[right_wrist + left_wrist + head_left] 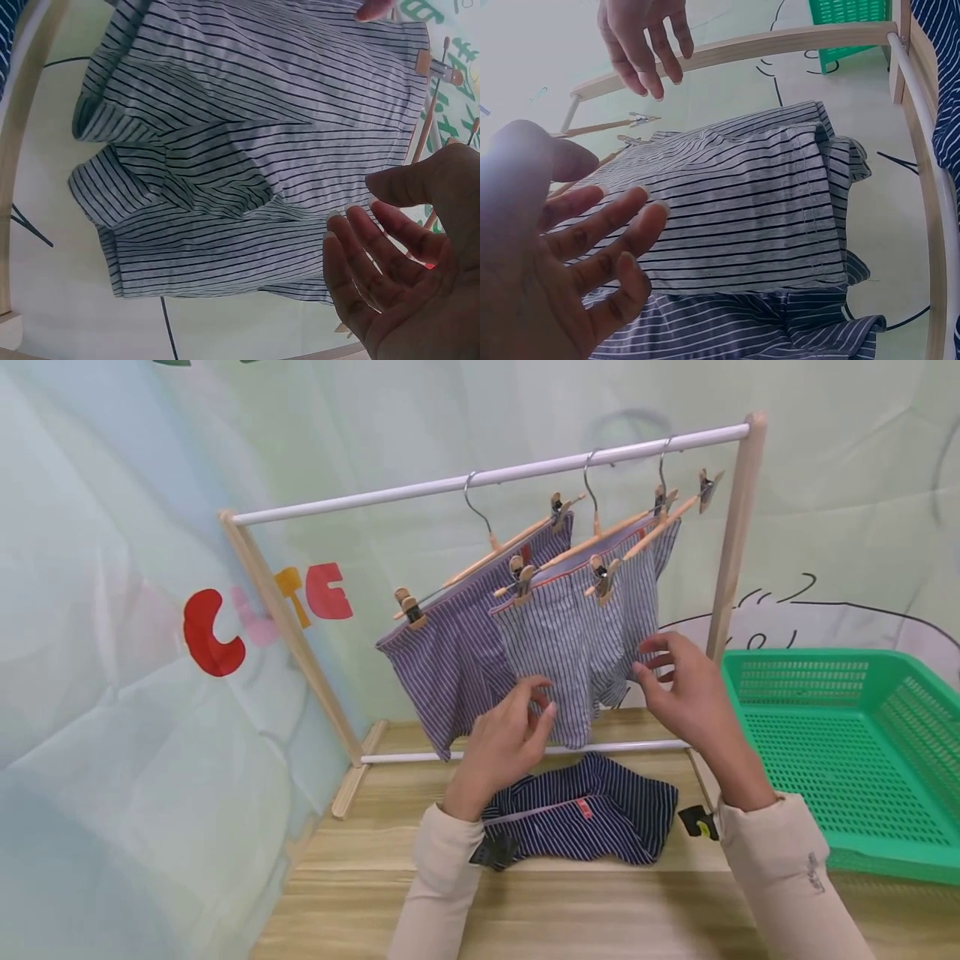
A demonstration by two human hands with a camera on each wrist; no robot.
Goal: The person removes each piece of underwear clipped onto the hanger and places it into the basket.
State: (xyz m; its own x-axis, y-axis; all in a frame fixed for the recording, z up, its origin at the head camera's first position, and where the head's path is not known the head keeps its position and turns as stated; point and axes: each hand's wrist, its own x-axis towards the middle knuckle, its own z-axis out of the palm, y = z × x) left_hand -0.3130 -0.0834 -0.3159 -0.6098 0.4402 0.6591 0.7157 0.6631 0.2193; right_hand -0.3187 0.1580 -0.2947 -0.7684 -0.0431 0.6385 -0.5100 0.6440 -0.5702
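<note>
Two-handedly tidying pale shorts point(564, 643), apparently, with loosely spread left hand point(501, 739) at seven o'clock and right hand point(688, 697) at four; next, probably needing to grasp dark shorts point(618, 827) at six.

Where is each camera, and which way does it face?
Head: on the head, facing forward and down at the rack and grey striped shorts; left hand, right hand and sleeves show.
Left wrist: worn there, facing the shorts; left hand close up, right hand at top.
Right wrist: worn there, facing the shorts; right hand close up, a fingertip at top.
Both wrist views share the shorts.
</note>
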